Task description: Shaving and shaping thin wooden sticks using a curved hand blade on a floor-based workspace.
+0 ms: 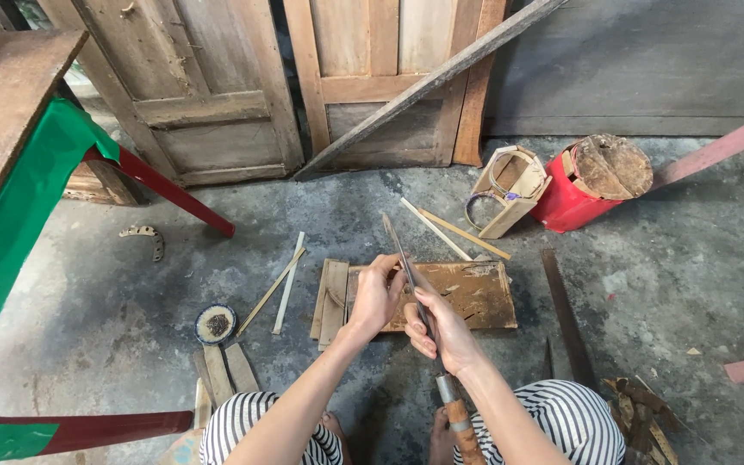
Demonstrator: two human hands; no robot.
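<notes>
A long knife [406, 275] points away from me, its wooden handle [460, 426] down between my knees and its tip over the floor. My left hand [378, 294] is curled around a small bamboo piece [393, 277] pressed against the blade's left side. On the right of the blade, a little nearer to me, my right hand [441, 331] has its fingers closed over the blade. Both hands hover above a flat wooden board [484, 297] lying on the concrete floor.
Thin bamboo strips [288, 284] and short slats [330, 301] lie left of the board, and more strips [454, 232] behind it. A small round dish [216, 324], a red bucket with a wood lid [591, 181], a bamboo frame [510, 189], old doors [208, 95] and a red-legged table [27, 172] surround me.
</notes>
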